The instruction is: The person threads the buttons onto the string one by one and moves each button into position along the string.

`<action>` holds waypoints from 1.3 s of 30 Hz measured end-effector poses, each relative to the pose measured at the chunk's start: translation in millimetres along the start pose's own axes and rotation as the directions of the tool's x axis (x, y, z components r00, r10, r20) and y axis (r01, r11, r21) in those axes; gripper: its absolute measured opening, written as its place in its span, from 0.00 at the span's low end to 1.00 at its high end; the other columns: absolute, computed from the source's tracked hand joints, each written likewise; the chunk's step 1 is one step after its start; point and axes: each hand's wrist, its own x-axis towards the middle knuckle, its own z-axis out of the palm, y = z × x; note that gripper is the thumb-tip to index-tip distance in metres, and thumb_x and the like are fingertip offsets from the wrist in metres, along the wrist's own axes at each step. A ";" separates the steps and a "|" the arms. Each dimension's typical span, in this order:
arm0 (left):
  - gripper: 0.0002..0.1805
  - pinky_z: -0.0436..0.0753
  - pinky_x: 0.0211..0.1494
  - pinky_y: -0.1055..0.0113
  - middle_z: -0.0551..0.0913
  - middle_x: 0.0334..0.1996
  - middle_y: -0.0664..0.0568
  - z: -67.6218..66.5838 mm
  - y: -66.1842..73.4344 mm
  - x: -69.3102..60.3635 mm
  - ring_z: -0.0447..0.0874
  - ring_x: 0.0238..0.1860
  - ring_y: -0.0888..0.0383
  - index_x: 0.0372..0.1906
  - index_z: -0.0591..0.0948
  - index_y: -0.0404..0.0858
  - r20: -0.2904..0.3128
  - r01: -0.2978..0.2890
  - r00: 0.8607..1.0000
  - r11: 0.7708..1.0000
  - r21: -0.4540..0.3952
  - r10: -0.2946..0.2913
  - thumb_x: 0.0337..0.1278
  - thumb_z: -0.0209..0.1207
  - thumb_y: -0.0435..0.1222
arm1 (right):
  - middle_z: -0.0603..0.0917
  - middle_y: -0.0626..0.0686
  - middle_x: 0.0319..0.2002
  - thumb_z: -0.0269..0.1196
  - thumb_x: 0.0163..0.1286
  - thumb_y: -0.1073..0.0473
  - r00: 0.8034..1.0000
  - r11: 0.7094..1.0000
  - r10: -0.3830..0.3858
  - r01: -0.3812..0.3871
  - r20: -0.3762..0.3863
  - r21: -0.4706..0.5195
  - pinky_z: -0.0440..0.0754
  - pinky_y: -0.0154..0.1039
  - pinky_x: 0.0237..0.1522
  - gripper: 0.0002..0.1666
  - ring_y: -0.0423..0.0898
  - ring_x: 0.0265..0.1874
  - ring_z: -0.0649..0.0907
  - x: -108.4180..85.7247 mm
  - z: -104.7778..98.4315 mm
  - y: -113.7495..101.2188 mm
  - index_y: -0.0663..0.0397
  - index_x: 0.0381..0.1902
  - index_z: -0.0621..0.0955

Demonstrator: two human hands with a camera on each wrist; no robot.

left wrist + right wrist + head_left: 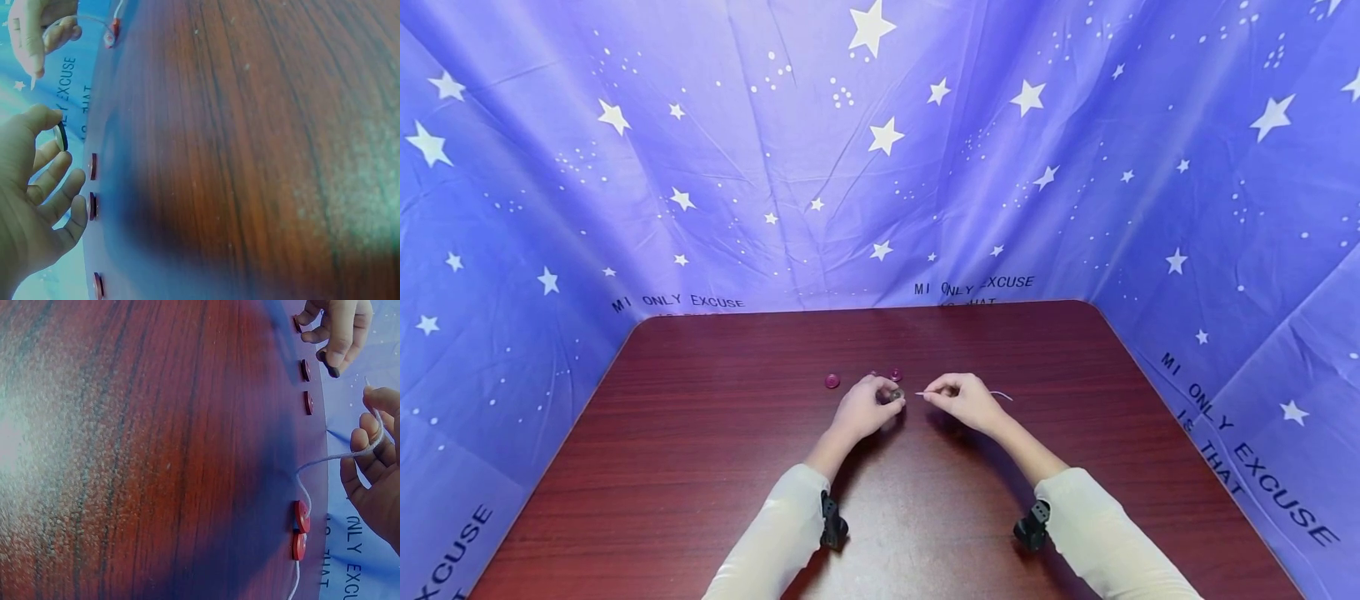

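Observation:
My left hand (867, 407) pinches a dark round button (60, 136) on edge between thumb and fingers, above the table. Facing it, my right hand (967, 402) pinches a white string (337, 456) near its end, and the tip (919, 393) points toward the button across a small gap. From my right fingers the string runs down to two red buttons (302, 517) that sit on it, touching each other on the table. In the head view my right hand hides those two.
Loose red buttons lie on the table (715, 433), one left of my left hand (832, 381) and others just beyond it (896, 375). A star-patterned blue cloth (820, 150) hangs behind the table and at both sides.

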 end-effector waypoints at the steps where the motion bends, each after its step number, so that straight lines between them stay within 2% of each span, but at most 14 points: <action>1: 0.14 0.77 0.51 0.60 0.81 0.35 0.57 -1.1 -0.4 -0.5 0.80 0.50 0.54 0.41 0.82 0.45 -0.002 0.000 1.000 1.000 -0.025 0.000 0.51 0.62 0.46 | 0.76 0.44 0.18 0.67 0.58 0.58 1.000 1.000 -0.001 0.001 0.000 -0.005 0.69 0.28 0.22 0.04 0.35 0.19 0.72 0.0 0.1 -0.2 0.52 0.30 0.85; 4: 0.13 0.77 0.42 0.65 0.80 0.35 0.55 -3.5 -2.2 -2.0 0.80 0.37 0.58 0.40 0.82 0.43 -0.013 0.002 1.000 0.994 -0.109 -0.004 0.50 0.63 0.44 | 0.75 0.44 0.18 0.67 0.59 0.57 1.000 1.000 -0.002 0.002 0.002 -0.022 0.69 0.28 0.22 0.04 0.36 0.19 0.72 0.0 0.5 -1.0 0.51 0.30 0.85; 10: 0.13 0.77 0.39 0.70 0.81 0.35 0.50 -6.1 -6.0 -3.2 0.77 0.33 0.61 0.40 0.82 0.38 -0.045 -0.009 0.999 0.973 -0.232 -0.001 0.50 0.63 0.40 | 0.75 0.44 0.18 0.67 0.58 0.56 1.000 1.000 -0.006 0.007 0.007 -0.031 0.69 0.28 0.21 0.05 0.36 0.18 0.72 1.4 1.0 -3.2 0.51 0.30 0.85; 14: 0.12 0.77 0.38 0.71 0.83 0.35 0.48 -7.7 -6.1 -3.8 0.77 0.33 0.61 0.41 0.82 0.37 -0.042 -0.014 0.999 0.956 -0.293 0.002 0.51 0.63 0.38 | 0.76 0.44 0.18 0.67 0.58 0.56 1.000 0.999 -0.001 0.001 0.008 -0.035 0.69 0.28 0.21 0.05 0.37 0.19 0.72 2.1 1.2 -4.8 0.50 0.30 0.85; 22: 0.13 0.79 0.38 0.71 0.84 0.37 0.47 -10.7 -4.6 -5.6 0.79 0.33 0.62 0.43 0.81 0.38 -0.016 0.011 1.000 0.923 -0.384 -0.019 0.51 0.62 0.37 | 0.76 0.44 0.18 0.67 0.59 0.56 1.000 0.999 -0.008 0.008 0.013 -0.034 0.68 0.28 0.21 0.04 0.36 0.19 0.72 2.3 2.8 -6.0 0.50 0.30 0.85; 28: 0.14 0.78 0.36 0.72 0.84 0.36 0.46 -10.2 -6.0 -6.1 0.78 0.31 0.63 0.44 0.80 0.36 -0.021 -0.014 1.000 0.899 -0.437 0.005 0.51 0.62 0.34 | 0.76 0.44 0.18 0.66 0.59 0.57 1.000 0.999 -0.013 0.014 0.017 -0.033 0.68 0.28 0.21 0.03 0.36 0.19 0.72 2.1 3.9 -8.0 0.50 0.29 0.85; 35: 0.17 0.79 0.39 0.73 0.84 0.39 0.43 -7.9 -7.7 -7.3 0.81 0.35 0.60 0.48 0.79 0.31 -0.015 -0.036 0.999 0.869 -0.494 0.033 0.52 0.62 0.31 | 0.76 0.45 0.18 0.66 0.59 0.58 1.000 1.000 -0.015 0.016 0.020 -0.026 0.69 0.28 0.21 0.02 0.37 0.19 0.72 2.6 5.2 -9.0 0.50 0.29 0.84; 39: 0.17 0.79 0.36 0.74 0.84 0.40 0.42 -7.6 -7.7 -7.9 0.82 0.35 0.59 0.49 0.79 0.31 -0.016 -0.039 0.999 0.857 -0.514 0.035 0.52 0.62 0.31 | 0.75 0.45 0.18 0.65 0.60 0.59 1.000 1.000 -0.025 0.025 0.018 -0.009 0.68 0.28 0.21 0.02 0.37 0.18 0.72 3.0 5.3 -9.9 0.50 0.29 0.83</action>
